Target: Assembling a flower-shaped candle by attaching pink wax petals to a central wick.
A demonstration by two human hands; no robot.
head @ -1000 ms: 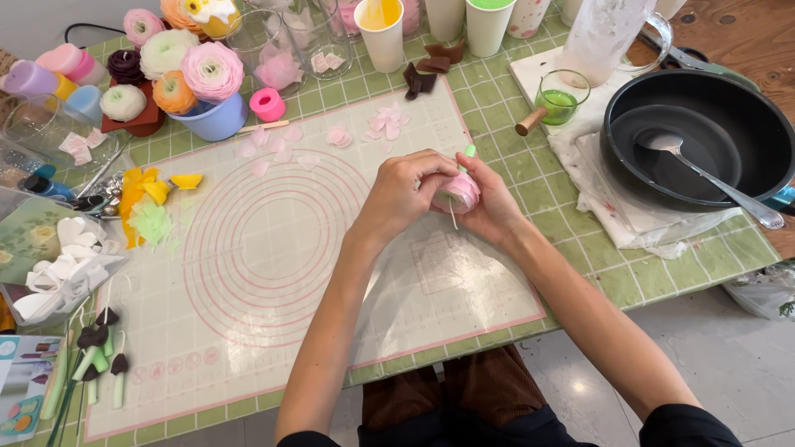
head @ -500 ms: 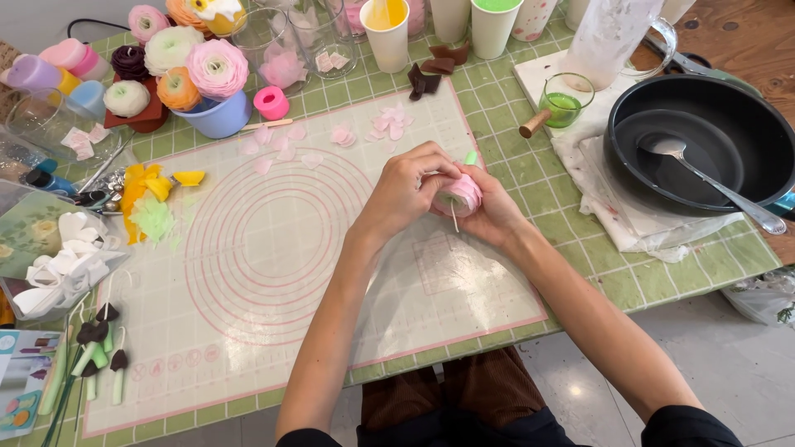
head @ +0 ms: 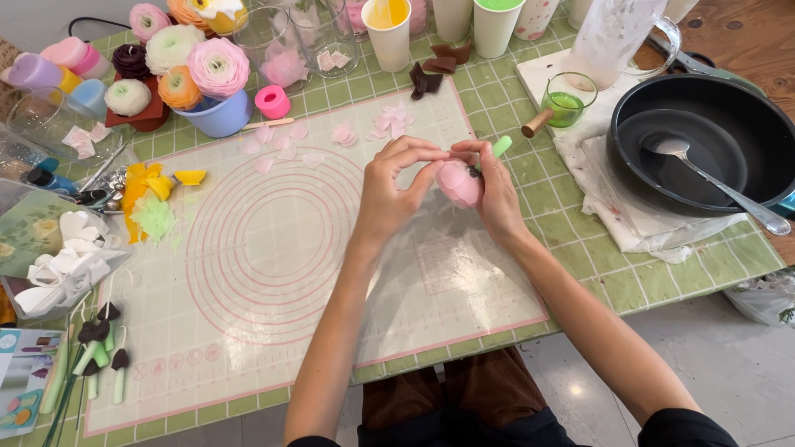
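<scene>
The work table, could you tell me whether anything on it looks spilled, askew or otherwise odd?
Nothing looks spilled or damaged. Loose pink petals lie scattered on the mat beyond the hands. The left hand and right hand hold a pink flower bud. The spoon rests in the black pan.

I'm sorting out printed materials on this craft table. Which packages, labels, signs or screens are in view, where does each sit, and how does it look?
Printed card or booklet: bottom-left corner, flat and rectangular, pale blue and white with small coloured pictures.
Clear plastic packet: left edge, partly cut off, flat, showing a green sheet with pale flower pictures.
Patterned paper cup: top edge beside the green cup, white with small coloured marks.
No signs or screens show.
</scene>
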